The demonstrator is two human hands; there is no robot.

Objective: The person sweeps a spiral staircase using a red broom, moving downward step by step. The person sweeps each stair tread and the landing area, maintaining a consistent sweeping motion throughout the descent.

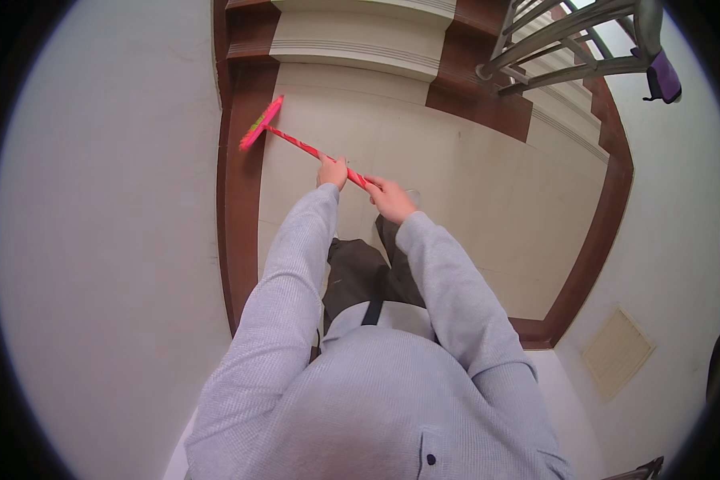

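A broom with a red patterned handle slants across in front of me. Its pink head, with pink, orange and green bristles, is over the brown border of the floor at the left. My left hand grips the middle of the handle. Closer to my body, my right hand is closed around the upper end. Below the hands are my dark trousers and part of a light shoe. Whether the bristles touch the floor, I cannot tell.
Steps with brown sides rise ahead, and another flight lies at the right. Between them stands a metal railing with a purple item at its end. White walls flank the beige tiled landing.
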